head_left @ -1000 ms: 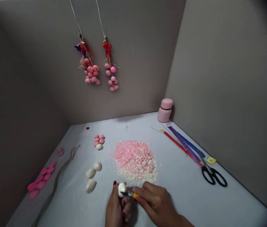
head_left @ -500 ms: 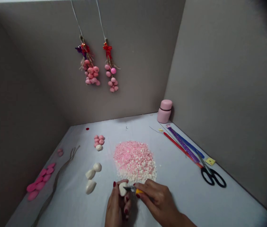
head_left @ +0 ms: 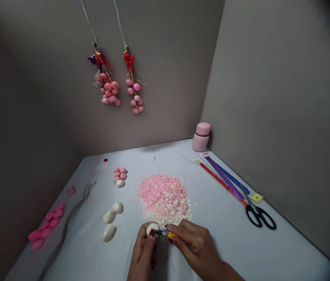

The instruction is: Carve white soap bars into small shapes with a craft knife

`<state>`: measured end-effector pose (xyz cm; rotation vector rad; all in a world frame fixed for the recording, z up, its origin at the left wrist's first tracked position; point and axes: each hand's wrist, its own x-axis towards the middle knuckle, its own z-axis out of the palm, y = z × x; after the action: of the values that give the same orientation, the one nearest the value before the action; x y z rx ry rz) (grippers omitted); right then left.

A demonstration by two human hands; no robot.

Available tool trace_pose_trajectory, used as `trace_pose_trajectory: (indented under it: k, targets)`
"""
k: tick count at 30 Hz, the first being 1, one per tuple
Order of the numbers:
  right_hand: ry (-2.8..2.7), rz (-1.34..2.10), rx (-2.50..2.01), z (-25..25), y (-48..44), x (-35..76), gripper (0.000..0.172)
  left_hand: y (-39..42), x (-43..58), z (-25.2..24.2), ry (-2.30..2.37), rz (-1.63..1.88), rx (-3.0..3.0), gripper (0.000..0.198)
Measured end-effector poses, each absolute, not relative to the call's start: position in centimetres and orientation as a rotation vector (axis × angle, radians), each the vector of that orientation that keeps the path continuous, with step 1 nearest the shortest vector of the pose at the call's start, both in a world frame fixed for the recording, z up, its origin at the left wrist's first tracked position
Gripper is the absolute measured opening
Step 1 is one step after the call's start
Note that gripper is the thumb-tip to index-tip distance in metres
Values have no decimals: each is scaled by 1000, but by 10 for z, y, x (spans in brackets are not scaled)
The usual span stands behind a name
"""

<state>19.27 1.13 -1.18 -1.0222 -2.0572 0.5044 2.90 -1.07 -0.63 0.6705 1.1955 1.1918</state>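
Observation:
In my left hand (head_left: 143,249) is a small white rounded piece (head_left: 152,228), pinched between thumb and fingers. My right hand (head_left: 196,244) grips a yellow-handled craft knife (head_left: 172,234), its dark blade reaching left against the piece, close to my left thumb. Just beyond both hands lies a heap of pink and white shavings (head_left: 165,197). To the left rest a few white uncut-looking pieces (head_left: 109,233). Farther back, a cluster of small pink balls (head_left: 120,173) sits with one white ball (head_left: 119,183) at its near side.
Bright pink pieces (head_left: 45,228) and twine (head_left: 65,230) lie at the left. Black-handled scissors (head_left: 260,216), ribbons (head_left: 223,177) and a yellow card (head_left: 257,198) lie at the right, with a pink flask (head_left: 201,136) behind. Two ball bunches (head_left: 135,97) hang at the back wall.
The white piece has been turned in my left hand, and the left thumb has come up over its near side by the blade. The whole view has shifted slightly.

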Motion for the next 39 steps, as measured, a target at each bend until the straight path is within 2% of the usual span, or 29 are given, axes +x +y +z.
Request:
trace_pose_trajectory:
  k: [10, 16, 26, 29, 34, 39]
  targets:
    - [-1865, 578, -1126, -8, 24, 204, 28, -15, 28, -10, 1149, 1201, 760, 49]
    - [-2022, 656, -980, -8, 14, 198, 26, -13, 26, -4, 1192, 1186, 774, 56]
    - [-2039, 668, -1007, -4, 16, 201, 27, -13, 25, 4, 1142, 1225, 814, 40]
    - [-2000, 624, -1135, -6, 22, 204, 28, -15, 26, 3, 1123, 1207, 820, 42]
    - [-1808, 622, -1180, -11, 30, 205, 25, -12, 27, 3, 1090, 1177, 633, 49]
    - [-1879, 644, -1072, -14, 20, 198, 22, -6, 25, -3, 961, 1239, 454, 40]
